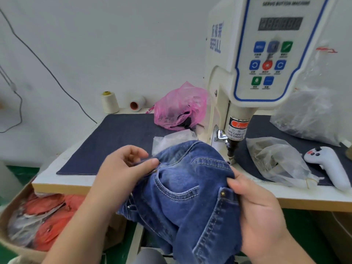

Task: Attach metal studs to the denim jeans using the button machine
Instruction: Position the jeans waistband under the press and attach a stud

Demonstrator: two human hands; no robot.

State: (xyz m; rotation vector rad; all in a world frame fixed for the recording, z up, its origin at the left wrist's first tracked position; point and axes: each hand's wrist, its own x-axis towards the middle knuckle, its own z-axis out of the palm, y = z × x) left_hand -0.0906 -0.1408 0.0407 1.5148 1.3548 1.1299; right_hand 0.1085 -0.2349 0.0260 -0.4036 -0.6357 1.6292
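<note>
Both hands, left (123, 168) and right (255, 204), pinch the soft blue denim jeans (190, 187) by the pocket edges, over the tabletop (62, 180) edge before the cream button machine (266, 73). The cloth is floppy, so holding near the seams seems best.

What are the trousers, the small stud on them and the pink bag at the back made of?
Trousers: blue denim, judging by the faded weave and pale contrast stitching. Stud: looks like brassy metal, small and shiny. Pink bag: thin translucent plastic film, crinkled, its dark contents showing through.

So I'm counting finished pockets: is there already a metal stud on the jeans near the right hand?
Yes, a brass-coloured stud sits at the pocket corner of the jeans, just left of the right hand.
</note>
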